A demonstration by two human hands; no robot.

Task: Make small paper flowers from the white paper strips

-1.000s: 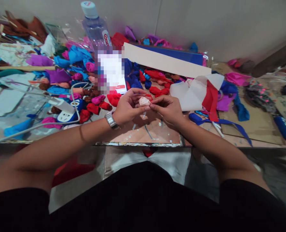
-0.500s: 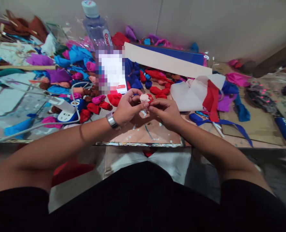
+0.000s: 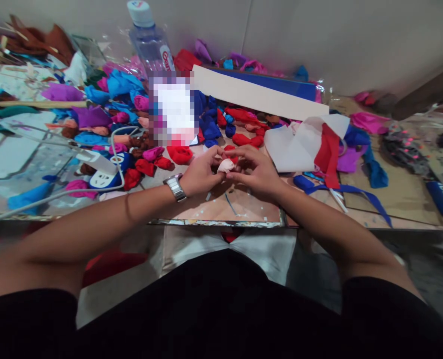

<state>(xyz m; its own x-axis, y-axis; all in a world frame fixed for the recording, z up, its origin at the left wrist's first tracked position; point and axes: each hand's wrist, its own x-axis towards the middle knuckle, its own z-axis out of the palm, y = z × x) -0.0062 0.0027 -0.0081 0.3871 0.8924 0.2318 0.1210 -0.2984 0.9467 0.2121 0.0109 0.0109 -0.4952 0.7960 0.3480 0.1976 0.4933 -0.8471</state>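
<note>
Between both hands, low over the front of the table, is a small pale pink gathered bundle [image 3: 226, 166], of crumpled cloth or paper as far as I can see. My left hand [image 3: 202, 173] pinches it from the left with thumb and fingers. From the right, my right hand [image 3: 257, 172] closes on it too, thumb along its lower edge and fingers arched above. Behind the bundle, between the fingers, some red material [image 3: 230, 151] shows; whether it is joined to the bundle I cannot tell. Several red bundles [image 3: 179, 155] lie on the table just beyond my left hand.
A clear bottle [image 3: 148, 47] stands behind a lit phone [image 3: 174, 109]. A long cream strip [image 3: 258, 92] lies at the back. White sheeting and red cloth [image 3: 328, 154] lie right. On the left are a power strip [image 3: 107, 172], a white cable [image 3: 57, 198] and many coloured scraps.
Both hands have come slightly nearer to me with the bundle. It has turned, so its pink side faces me more and less red shows. My right fingers now arch higher.
</note>
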